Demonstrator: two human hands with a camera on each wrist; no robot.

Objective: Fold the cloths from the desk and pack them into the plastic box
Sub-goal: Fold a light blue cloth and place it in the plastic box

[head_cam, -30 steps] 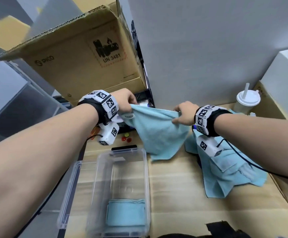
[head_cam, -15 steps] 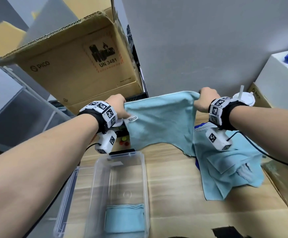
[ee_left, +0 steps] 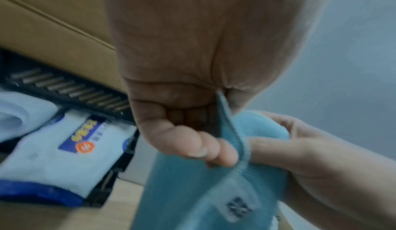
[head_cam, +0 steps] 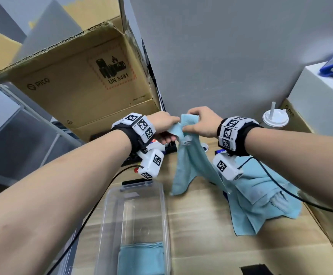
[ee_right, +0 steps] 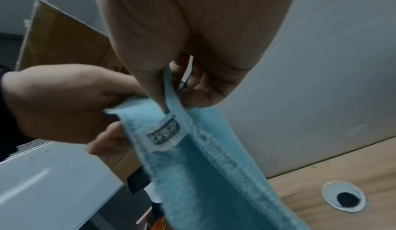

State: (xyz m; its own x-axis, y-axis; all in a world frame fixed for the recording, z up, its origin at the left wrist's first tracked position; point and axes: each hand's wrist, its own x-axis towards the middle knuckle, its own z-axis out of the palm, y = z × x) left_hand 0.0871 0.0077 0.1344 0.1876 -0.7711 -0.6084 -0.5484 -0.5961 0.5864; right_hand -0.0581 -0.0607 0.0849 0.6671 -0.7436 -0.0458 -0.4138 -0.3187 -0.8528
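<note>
Light-blue cloth (head_cam: pixel 189 163) with white label, doubled over, hangs from both hands above bench (head_cam: pixel 201 225). Left hand (head_cam: pixel 162 126) and right hand (head_cam: pixel 201 124), fingers curled, pinch its top corners together. Box (head_cam: pixel 166 215) below left hand.

Even, soft indoor light; sharp head view, murky wrist views.
The head view was bright and shadowless, wide-angle bend curving the cardboard box (head_cam: pixel 78 80) and stretching both forearms toward the lower corners. A blue object right of the box smeared at the frame edge. Both wrist views ran dim and grainy: the left hand (ee_left: pixel 193 74) loomed dark and soft, the pack behind it streaked with motion blur, while the cloth (ee_right: pixel 193 174) showed crisp stitching.
</note>
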